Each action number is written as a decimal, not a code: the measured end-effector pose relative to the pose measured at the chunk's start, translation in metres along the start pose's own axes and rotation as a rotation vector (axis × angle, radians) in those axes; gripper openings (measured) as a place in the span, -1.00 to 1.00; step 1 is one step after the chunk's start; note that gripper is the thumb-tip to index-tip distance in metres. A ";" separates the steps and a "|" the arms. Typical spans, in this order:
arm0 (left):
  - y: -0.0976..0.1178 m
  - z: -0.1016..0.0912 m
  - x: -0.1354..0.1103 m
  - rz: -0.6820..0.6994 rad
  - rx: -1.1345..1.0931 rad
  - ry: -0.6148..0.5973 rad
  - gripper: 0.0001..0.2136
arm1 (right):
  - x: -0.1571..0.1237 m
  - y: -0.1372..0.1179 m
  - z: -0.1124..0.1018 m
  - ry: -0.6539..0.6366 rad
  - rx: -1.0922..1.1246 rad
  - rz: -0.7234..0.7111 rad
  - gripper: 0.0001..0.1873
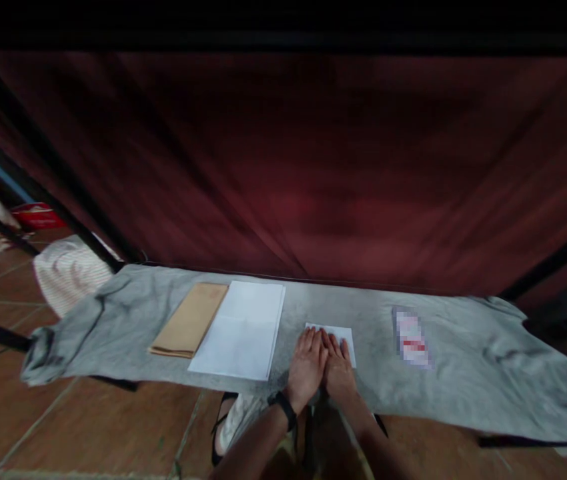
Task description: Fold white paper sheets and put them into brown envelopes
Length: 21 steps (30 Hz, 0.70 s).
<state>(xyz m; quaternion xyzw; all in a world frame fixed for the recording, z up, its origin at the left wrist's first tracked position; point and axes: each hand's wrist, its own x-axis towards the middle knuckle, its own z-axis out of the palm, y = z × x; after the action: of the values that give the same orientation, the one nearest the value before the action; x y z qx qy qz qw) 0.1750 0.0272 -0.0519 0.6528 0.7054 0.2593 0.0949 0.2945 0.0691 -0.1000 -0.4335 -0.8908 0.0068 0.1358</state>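
Observation:
My left hand (pixel 307 365) and my right hand (pixel 339 369) lie side by side, fingers stretched flat and pressed down on a small folded white paper (pixel 347 337) on the grey cloth-covered table (pixel 113 313). Most of the paper is hidden under my fingers. A dark watch band circles my left wrist. To the left of my hands lies a stack of white sheets (pixel 243 327), and beyond it a brown envelope stack (pixel 189 319).
A small white and red printed slip (pixel 412 338) lies on the cloth to the right. A dark red curtain (pixel 293 167) hangs behind the table. A striped white bundle (pixel 66 270) sits at the left on the tiled floor.

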 end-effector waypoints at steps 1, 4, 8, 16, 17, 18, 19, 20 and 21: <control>-0.004 0.005 0.000 0.056 0.070 -0.010 -0.52 | -0.002 0.002 0.001 0.012 -0.023 -0.006 -0.34; -0.015 0.017 -0.007 0.074 0.143 -0.023 -0.44 | -0.010 0.013 0.004 0.061 -0.074 -0.006 -0.36; -0.020 0.014 -0.017 0.097 0.141 -0.052 -0.43 | -0.023 0.034 0.005 0.113 -0.112 0.029 -0.44; -0.148 -0.141 0.011 -0.444 0.287 0.345 -0.33 | -0.028 0.039 0.003 0.097 -0.109 0.064 -0.42; -0.173 -0.165 0.010 -0.590 0.324 0.379 -0.28 | -0.027 0.037 0.002 0.093 -0.109 0.063 -0.42; -0.196 -0.185 0.007 -0.704 0.351 0.391 -0.26 | -0.027 0.036 0.002 0.092 -0.108 0.067 -0.42; -0.217 -0.201 0.002 -0.792 0.350 0.370 -0.24 | -0.027 0.036 0.002 0.092 -0.104 0.074 -0.42; -0.234 -0.213 -0.004 -0.847 0.321 0.303 -0.21 | -0.026 0.035 0.002 0.094 -0.098 0.087 -0.41; -0.247 -0.222 -0.010 -0.902 0.281 0.220 -0.19 | -0.026 0.035 0.002 0.098 -0.090 0.101 -0.41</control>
<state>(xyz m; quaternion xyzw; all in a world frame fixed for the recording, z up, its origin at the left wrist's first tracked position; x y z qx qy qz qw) -0.1435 -0.0394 0.0130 0.2569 0.9522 0.1621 0.0338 0.3359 0.0708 -0.1122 -0.4836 -0.8593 -0.0478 0.1592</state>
